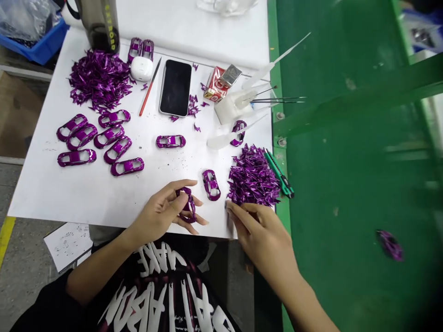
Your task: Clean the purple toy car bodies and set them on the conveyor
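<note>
A purple toy car shell (188, 207) is held in my left hand (166, 210), the thumb on top of it and the other fingers spread around it. My right hand (263, 230) has thumb and fingertips pinched together at the lower left edge of a pile of small shiny purple pieces (254, 177). Something tiny and dark shows at those fingertips, too small to name. Between the hands, a little farther back, another purple car shell (211, 185) lies on the white board (166, 180). One more car shell (170, 141) lies behind it.
Several car shells (76, 157) and a larger purple pile (100, 80) are at left. Behind stand a bottle (100, 23), a white case (141, 68), a phone (176, 87) and a white bottle holder (230, 108). A green cutter (278, 173) lies by the right pile.
</note>
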Action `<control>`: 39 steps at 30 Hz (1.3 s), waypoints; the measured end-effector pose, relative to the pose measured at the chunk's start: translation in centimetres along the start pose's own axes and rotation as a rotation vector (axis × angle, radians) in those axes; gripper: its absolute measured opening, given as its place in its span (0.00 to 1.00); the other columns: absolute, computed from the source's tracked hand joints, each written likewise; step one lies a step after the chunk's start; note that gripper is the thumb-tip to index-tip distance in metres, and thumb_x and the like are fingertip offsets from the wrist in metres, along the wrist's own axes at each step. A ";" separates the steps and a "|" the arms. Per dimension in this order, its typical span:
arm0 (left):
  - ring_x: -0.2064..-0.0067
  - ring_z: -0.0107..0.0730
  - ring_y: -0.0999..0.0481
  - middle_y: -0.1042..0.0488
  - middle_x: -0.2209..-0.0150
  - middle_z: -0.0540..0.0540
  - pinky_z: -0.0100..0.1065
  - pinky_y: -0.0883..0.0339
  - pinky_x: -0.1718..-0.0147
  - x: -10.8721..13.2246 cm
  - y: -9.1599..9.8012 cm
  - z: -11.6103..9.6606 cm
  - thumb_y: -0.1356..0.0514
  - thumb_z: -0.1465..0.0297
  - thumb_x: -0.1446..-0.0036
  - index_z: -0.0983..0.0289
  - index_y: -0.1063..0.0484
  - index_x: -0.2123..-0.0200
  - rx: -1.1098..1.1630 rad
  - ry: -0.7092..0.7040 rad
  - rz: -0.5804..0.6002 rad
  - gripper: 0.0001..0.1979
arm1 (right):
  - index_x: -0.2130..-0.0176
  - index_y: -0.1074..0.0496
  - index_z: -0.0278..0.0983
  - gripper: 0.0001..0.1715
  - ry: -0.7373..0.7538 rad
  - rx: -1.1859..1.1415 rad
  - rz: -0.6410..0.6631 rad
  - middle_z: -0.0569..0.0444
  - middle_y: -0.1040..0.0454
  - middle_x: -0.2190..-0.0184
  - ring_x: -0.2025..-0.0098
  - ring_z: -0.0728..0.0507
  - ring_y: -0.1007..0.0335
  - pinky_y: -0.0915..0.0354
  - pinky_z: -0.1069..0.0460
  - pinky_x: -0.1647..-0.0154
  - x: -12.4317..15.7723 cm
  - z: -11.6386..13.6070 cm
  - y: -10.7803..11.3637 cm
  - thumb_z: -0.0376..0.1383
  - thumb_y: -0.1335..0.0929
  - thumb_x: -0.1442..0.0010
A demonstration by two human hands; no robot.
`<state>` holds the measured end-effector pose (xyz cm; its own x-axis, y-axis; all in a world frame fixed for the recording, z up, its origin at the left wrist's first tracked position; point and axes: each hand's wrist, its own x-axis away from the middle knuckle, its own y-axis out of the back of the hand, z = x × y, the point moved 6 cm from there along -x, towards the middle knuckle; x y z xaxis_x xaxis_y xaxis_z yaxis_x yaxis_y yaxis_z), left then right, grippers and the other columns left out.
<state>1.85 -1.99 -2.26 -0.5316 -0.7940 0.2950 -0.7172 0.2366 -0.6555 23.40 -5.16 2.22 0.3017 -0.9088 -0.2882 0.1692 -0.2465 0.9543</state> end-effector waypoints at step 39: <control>0.67 0.35 0.16 0.16 0.67 0.53 0.33 0.16 0.66 3.9 -2.1 -2.1 0.31 0.59 0.36 0.59 0.14 0.59 -0.205 -0.360 -0.660 0.11 | 0.30 0.32 0.37 0.32 -0.059 -0.436 -0.422 0.41 0.18 0.50 0.47 0.33 0.19 0.17 0.37 0.50 -3.8 13.0 1.6 0.29 0.30 0.31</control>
<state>0.35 -4.41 1.75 0.1885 -0.9311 0.3123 -0.9216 -0.2775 -0.2712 10.35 -6.48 5.85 0.0743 -0.7830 -0.6175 0.6356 -0.4400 0.6344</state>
